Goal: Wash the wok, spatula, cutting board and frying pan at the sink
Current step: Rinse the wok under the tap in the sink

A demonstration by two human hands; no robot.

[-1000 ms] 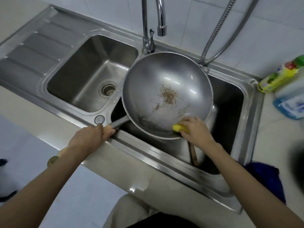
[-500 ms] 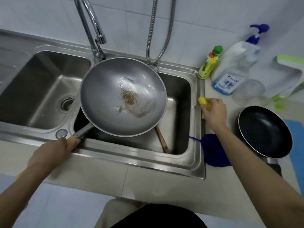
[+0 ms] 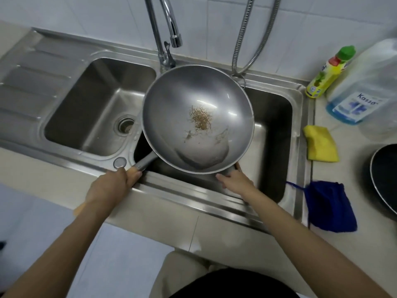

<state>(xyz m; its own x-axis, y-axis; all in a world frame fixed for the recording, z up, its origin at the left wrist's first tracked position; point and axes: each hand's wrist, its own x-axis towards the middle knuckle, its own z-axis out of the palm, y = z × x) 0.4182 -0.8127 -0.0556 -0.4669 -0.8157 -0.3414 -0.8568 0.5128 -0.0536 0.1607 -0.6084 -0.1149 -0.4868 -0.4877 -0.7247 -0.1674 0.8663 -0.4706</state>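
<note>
A steel wok (image 3: 199, 100) with brown residue and a foamy patch inside is tilted over the right basin of the sink (image 3: 277, 117). My left hand (image 3: 111, 186) grips the wok's handle at the sink's front edge. My right hand (image 3: 234, 181) reaches under the wok's near rim, fingers spread against its underside. The yellow sponge (image 3: 321, 144) lies on the counter to the right of the sink. A black frying pan (image 3: 384, 177) shows partly at the right edge. Spatula and cutting board are not visible.
The left basin (image 3: 96, 104) with its drain and a ribbed draining board lie to the left. A faucet (image 3: 169, 29) and a metal hose rise behind the wok. A yellow detergent bottle (image 3: 326, 74), a large soap bottle (image 3: 365, 87) and a blue cloth (image 3: 328, 205) are on the right counter.
My right hand left the sponge on the counter and came back to the wok's near rim. The left hand kept hold of the handle.
</note>
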